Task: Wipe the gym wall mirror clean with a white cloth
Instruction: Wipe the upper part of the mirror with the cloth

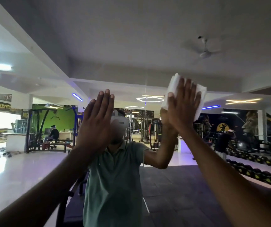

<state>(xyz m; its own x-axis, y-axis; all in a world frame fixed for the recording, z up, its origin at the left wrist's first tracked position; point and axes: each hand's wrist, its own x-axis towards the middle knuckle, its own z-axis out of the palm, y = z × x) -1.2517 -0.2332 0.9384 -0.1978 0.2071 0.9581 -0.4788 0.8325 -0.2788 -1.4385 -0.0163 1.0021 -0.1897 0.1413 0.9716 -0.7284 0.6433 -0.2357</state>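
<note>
Two bare hands are raised against the wall mirror (pixel 147 46), which fills the view; the right hand (pixel 183 108) lies flat with its fingers straight and slightly spread, pressing one folded white cloth (pixel 172 90) to the glass high on the right, the cloth showing above and on both sides of the fingers; the left hand (pixel 97 123) is open and holds nothing, four fingers straight and close together, palm toward the mirror at centre left; whether it touches the glass cannot be told. In the reflection stand one person in a green polo shirt (pixel 115 177) wearing a white headset (pixel 120 120), one ceiling fan (pixel 201 49) at upper right, one seated figure (pixel 53 135) on a bench far left, one standing figure (pixel 224 140) far right, and a long dumbbell rack (pixel 254 172) along the right; two hexagonal lights (pixel 151 99) glow far off.
</note>
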